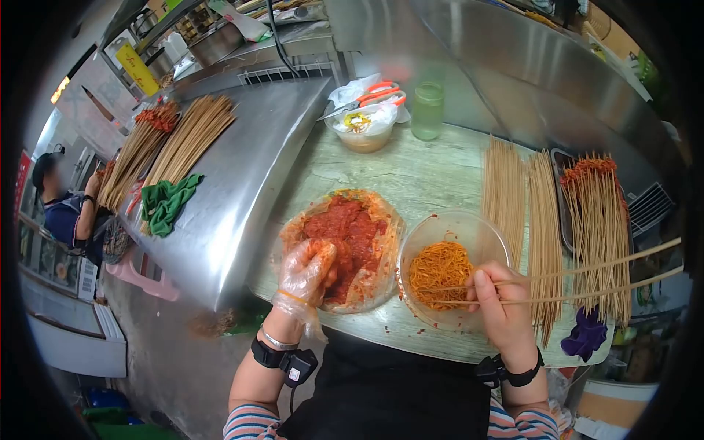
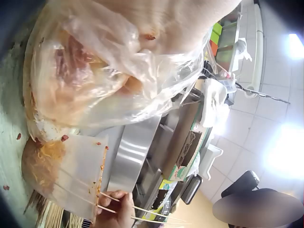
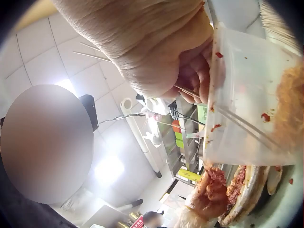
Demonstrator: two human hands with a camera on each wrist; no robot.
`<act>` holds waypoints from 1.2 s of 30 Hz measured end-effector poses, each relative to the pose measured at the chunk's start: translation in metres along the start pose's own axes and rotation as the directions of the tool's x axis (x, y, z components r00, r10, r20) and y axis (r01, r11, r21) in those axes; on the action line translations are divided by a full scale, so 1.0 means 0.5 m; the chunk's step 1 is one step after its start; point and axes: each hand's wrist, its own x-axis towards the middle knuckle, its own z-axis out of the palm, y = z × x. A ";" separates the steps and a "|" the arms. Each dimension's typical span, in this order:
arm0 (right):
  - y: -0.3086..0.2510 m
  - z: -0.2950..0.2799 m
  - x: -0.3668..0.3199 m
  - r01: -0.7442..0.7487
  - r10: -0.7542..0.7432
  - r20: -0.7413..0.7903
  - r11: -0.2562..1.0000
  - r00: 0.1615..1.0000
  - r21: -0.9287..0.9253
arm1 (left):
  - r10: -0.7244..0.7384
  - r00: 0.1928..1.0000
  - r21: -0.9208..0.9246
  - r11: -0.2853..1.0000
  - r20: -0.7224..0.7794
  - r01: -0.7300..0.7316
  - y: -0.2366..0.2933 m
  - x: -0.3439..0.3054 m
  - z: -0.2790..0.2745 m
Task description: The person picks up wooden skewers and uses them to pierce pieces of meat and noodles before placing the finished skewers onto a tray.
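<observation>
The left hand (image 1: pixel 302 273), in a clear plastic glove, is over the near left side of a plastic-lined bowl (image 1: pixel 396 233) of red, sauce-coated meat (image 1: pixel 345 229). Its curled fingers hold some red meat, which also shows at the glove in the right wrist view (image 3: pixel 214 190). The bare right hand (image 1: pixel 504 312) pinches two long thin sticks (image 1: pixel 563 276) over the rim of a clear tub (image 1: pixel 493 229). Their lower ends reach into orange shreds (image 1: pixel 440 273). In the left wrist view, the right hand (image 2: pixel 118 211) is beyond the tub (image 2: pixel 78 180).
Bare skewers (image 1: pixel 502 194) and a tray of loaded skewers (image 1: pixel 598 220) lie right, near a purple cloth (image 1: pixel 584 334). Behind are scissors (image 1: pixel 374 97) on a tub and a green glass (image 1: pixel 427 110). More skewers (image 1: pixel 187 139) and a green cloth (image 1: pixel 167 202) lie left; another person (image 1: pixel 66 205) is beyond.
</observation>
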 end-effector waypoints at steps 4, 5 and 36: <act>-0.027 -0.034 -0.016 -0.116 0.126 -0.049 0.978 0.991 0.172 | -0.037 0.997 -0.196 0.979 0.069 0.050 -0.001 -0.002 0.018; -0.032 -0.048 -0.020 -0.128 0.144 -0.064 0.969 0.987 0.211 | -0.027 0.997 -0.236 0.971 0.071 0.043 -0.006 -0.001 0.023; 0.009 -0.068 0.026 -0.150 0.144 0.045 0.960 0.989 0.237 | 0.180 0.982 -0.051 0.982 -0.063 -0.183 -0.071 0.008 0.093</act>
